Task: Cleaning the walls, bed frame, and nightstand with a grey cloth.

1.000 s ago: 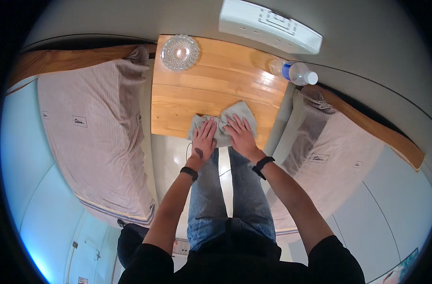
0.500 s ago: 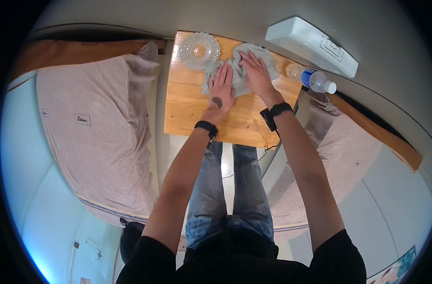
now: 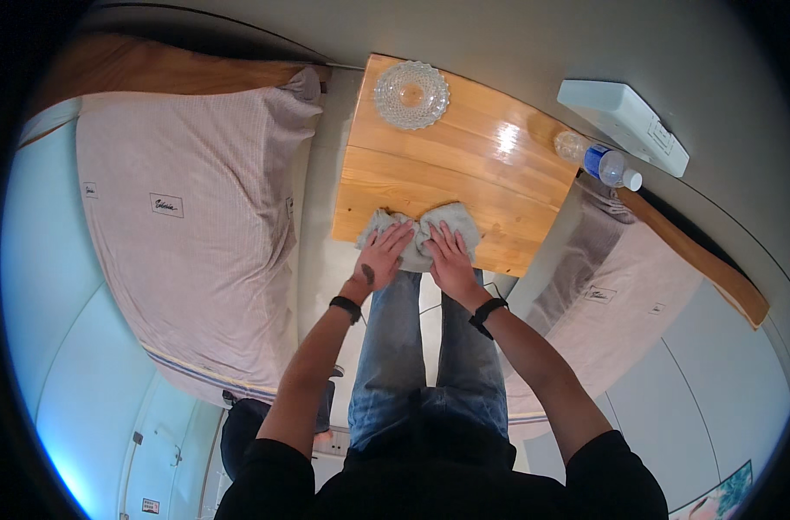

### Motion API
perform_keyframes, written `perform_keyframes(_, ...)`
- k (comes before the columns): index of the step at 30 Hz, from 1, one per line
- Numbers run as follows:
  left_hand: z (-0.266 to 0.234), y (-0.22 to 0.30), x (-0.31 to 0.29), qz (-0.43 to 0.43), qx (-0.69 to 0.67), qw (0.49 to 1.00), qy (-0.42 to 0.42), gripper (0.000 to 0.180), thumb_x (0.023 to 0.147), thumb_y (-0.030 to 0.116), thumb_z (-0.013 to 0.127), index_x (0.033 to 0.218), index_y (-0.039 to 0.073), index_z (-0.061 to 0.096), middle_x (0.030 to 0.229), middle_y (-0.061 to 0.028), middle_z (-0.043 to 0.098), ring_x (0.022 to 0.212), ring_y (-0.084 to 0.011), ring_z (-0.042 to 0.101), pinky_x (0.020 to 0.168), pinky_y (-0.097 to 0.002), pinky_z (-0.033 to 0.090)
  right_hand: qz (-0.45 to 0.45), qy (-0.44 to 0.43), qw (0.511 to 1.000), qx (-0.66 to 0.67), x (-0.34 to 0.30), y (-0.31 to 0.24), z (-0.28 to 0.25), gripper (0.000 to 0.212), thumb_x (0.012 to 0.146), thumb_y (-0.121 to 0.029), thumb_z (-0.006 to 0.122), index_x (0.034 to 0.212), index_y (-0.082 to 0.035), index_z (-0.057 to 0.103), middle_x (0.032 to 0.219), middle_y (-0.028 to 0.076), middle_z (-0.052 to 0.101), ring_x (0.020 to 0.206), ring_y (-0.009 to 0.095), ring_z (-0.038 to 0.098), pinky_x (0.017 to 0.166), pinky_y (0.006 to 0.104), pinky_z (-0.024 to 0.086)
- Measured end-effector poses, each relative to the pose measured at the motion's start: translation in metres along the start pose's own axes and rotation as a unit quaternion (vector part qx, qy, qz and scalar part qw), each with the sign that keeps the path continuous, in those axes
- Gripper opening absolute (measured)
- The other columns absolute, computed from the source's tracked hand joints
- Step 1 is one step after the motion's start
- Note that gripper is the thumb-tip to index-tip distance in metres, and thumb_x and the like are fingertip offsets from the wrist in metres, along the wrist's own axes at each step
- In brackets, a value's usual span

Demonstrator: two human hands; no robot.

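A grey cloth (image 3: 462, 222) lies bunched along the near edge of the wooden table (image 3: 430, 178), part of it hanging over that edge. On its left part my left hand (image 3: 383, 251) rests flat, fingers stretched out. My right hand (image 3: 450, 262) presses on the right part, its fingers spread and pointing away from me. Both palms reach past the table edge toward my legs. Far from the hands, a round clear glass dish (image 3: 411, 111) with a scalloped rim sits at the table's far left corner.
A clear plastic bottle (image 3: 596, 160) with a blue label lies on its side at the table's right edge. Behind it is a white wall-mounted box (image 3: 624, 126). Seats with pinkish covers flank the table, left (image 3: 196, 251) and right (image 3: 598, 321).
Both hands have drawn the grey cloth from the far part of the table back to its near edge. The dish and bottle keep their places on the table; the view has shifted.
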State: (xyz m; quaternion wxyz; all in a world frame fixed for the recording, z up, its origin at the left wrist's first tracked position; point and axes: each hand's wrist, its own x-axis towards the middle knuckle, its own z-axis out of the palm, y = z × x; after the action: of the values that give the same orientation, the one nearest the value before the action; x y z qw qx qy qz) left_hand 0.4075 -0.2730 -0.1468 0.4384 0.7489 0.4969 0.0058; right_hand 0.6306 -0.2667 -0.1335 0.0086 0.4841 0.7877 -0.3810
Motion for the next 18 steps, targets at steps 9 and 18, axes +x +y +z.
perform_keyframes(9, -0.084, -0.069, 0.057, 0.000, 0.062, 0.992, 0.110, 0.072, 0.078, 0.003, 0.057, 0.148, 0.014, 0.040, 0.158, -0.0034, 0.031, 0.145, -0.0271, 0.029, 0.113, -0.0554, 0.029, -0.033, 0.068, 0.997, -0.004, 0.128, -0.022, -0.043, 0.054, 0.076, -0.003, 0.061, 0.129, -0.006, 0.051, 0.154, 0.014, 0.034, 0.146, 0.036, 0.026, 0.116, 0.0534, 0.024)
perform_keyframes(18, -0.060, -0.040, 0.071, -0.089, 0.155, 0.959, 0.220, 0.075, 0.078, -0.005, 0.053, 0.148, 0.018, 0.041, 0.160, -0.0048, 0.026, 0.146, -0.0328, 0.025, 0.115, -0.0582, 0.018, -0.021, 0.102, 0.994, 0.015, 0.119, -0.010, -0.034, 0.055, 0.076, -0.004, 0.063, 0.131, -0.007, 0.053, 0.152, 0.013, 0.039, 0.145, 0.033, 0.028, 0.116, 0.0511, 0.025)
